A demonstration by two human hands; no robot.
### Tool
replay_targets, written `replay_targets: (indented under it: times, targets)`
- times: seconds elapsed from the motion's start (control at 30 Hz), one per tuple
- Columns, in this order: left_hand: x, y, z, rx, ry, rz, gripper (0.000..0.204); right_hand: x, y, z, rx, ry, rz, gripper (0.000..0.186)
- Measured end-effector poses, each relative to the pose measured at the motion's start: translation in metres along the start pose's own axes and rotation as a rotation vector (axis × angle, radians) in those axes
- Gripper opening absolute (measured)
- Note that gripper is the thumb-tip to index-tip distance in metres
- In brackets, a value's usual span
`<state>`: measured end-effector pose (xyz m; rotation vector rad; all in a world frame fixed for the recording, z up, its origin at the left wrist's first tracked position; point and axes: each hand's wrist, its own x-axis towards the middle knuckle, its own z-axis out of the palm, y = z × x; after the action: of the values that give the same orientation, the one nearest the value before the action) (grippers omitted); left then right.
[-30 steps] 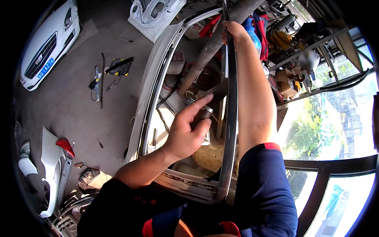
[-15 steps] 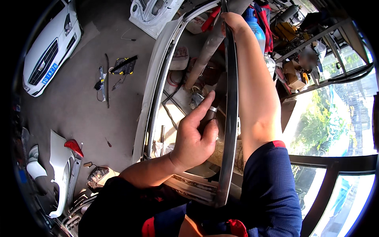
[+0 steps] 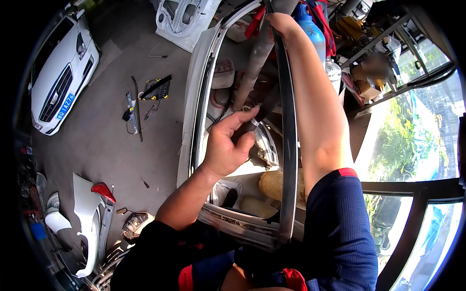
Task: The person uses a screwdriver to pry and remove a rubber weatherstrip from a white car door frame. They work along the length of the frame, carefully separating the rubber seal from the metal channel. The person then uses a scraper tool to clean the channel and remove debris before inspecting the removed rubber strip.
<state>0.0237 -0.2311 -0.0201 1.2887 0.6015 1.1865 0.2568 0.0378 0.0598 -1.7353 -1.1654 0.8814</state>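
A car door's window frame (image 3: 205, 72) stands in front of me, with a long dark trim strip (image 3: 288, 126) along its right side. My left hand (image 3: 224, 145) is closed round the brown handle of a flat-bladed scraper (image 3: 249, 126), index finger stretched along it. The scraper's dark blade points away and toward the strip; I cannot tell whether it touches. At the far end my right hand (image 3: 280, 23) grips the strip, its fingers partly hidden behind it. My right forearm runs along the strip's right side.
Through the window opening show a grey pipe (image 3: 252, 72) and a tan cylinder (image 3: 276, 186). A blue bottle (image 3: 311, 36) and a cluttered shelf (image 3: 388, 85) stand at right. Leftward are a white car (image 3: 63, 72), a bare door panel (image 3: 187, 22), loose tools and body parts (image 3: 87, 213).
My left hand with the scraper has moved a little farther away and left, off from the strip. My right hand keeps its hold. The whole view has shifted slightly.
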Motion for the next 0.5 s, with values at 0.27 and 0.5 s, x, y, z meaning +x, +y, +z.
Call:
replay_targets:
  times: [0.27,0.5]
  targets:
    - [-0.021,0.015,0.011,0.009,0.022,-0.061,0.046,0.014,0.011,0.002,-0.023,0.022,-0.009,0.031]
    - [0.040,0.015,-0.054,0.205,-0.178,0.036,0.041,0.025,0.011,0.000,-0.115,-0.003,-0.074,0.031]
